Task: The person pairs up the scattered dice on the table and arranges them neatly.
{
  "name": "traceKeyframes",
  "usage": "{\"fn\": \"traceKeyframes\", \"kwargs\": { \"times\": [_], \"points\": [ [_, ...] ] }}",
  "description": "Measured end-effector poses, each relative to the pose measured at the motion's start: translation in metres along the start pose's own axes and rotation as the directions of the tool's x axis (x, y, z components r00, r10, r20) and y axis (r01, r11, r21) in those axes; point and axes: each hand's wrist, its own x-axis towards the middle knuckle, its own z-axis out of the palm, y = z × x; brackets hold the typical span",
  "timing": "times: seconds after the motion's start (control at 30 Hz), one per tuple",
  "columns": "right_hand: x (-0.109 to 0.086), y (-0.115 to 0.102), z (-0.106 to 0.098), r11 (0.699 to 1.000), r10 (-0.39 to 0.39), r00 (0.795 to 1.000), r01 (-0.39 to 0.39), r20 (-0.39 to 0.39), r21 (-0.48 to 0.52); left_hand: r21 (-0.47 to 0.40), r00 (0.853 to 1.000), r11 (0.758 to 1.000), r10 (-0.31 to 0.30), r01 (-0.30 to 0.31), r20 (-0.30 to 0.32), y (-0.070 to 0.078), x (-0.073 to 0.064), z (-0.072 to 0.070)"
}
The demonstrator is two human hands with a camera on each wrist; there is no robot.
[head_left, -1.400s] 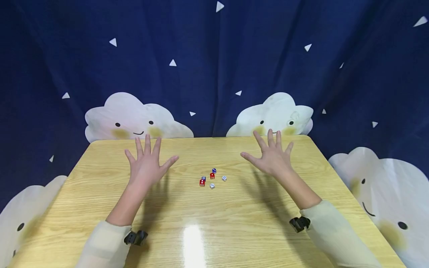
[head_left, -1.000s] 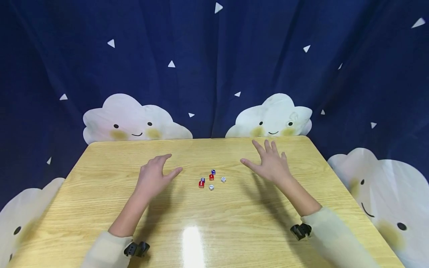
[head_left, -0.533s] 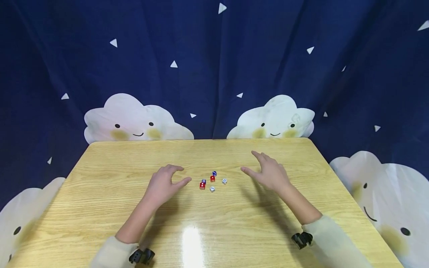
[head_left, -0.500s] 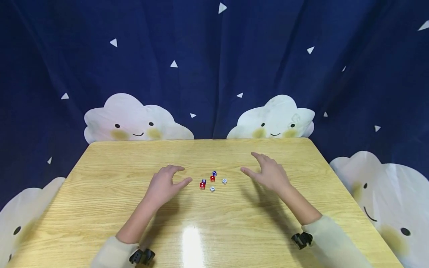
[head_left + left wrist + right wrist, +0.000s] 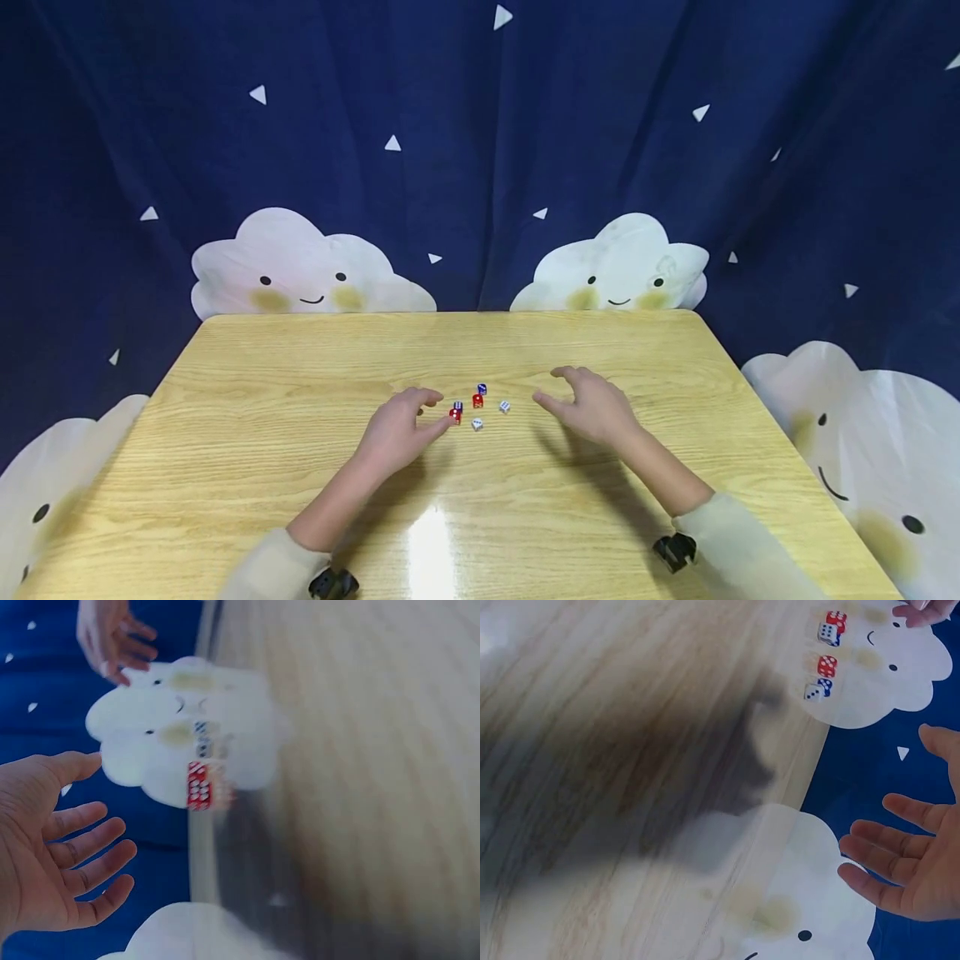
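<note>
Several small dice lie in a loose cluster at the table's middle in the head view: a nearer red die (image 5: 455, 414) beside a blue die (image 5: 458, 405), another red die (image 5: 477, 402) and blue die (image 5: 482, 388), and two white dice, the near white die (image 5: 477, 424) and the right white die (image 5: 505, 407). My left hand (image 5: 396, 432) is at the cluster's left, its thumb tip overlapping the nearer red die. To the right, my right hand (image 5: 594, 408) hovers with bent, parted fingers, apart from the dice. In the wrist views both hands show loosely spread fingers holding nothing.
The wooden table (image 5: 300, 500) carries a bright light reflection near its front. Behind it and at both sides hangs a dark blue curtain (image 5: 480, 125) with white clouds and triangles. A black wrist device (image 5: 675, 552) sits at the right sleeve, another at the left.
From raised and spread, both hands have come lower with fingers bending. The left hand has travelled right to the dice; the right hand has sunk towards the table. The dice have stayed put.
</note>
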Motion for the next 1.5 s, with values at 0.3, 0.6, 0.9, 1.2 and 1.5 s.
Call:
{"fn": "traceKeyframes", "kwargs": {
  "times": [0.3, 0.6, 0.9, 1.2, 1.5],
  "points": [
    [-0.005, -0.003, 0.012, 0.999, -0.047, 0.999, 0.048, 0.007, -0.003, -0.002, 0.998, 1.0, -0.017, 0.017, 0.063, 0.007, -0.003, 0.019],
    [-0.009, -0.006, 0.023, 0.991, -0.134, 0.991, 0.134, 0.019, 0.004, 0.09, 0.997, 0.996, 0.019, -0.025, 0.068, 0.012, 0.003, 0.035],
    [-0.014, -0.007, 0.033, 0.982, -0.179, 0.981, 0.173, 0.075, 0.074, 0.155, 0.997, 0.988, -0.016, 0.003, 0.081, 0.013, 0.013, 0.045],
    [-0.012, -0.006, 0.038, 0.974, -0.216, 0.973, 0.209, 0.08, 0.091, 0.228, 0.997, 0.974, -0.008, -0.009, 0.075, 0.011, 0.021, 0.056],
    [-0.011, -0.01, 0.039, 0.969, -0.227, 0.969, 0.214, 0.097, 0.126, 0.259, 0.996, 0.966, -0.011, -0.013, 0.09, 0.015, 0.023, 0.059]
  ]
}}
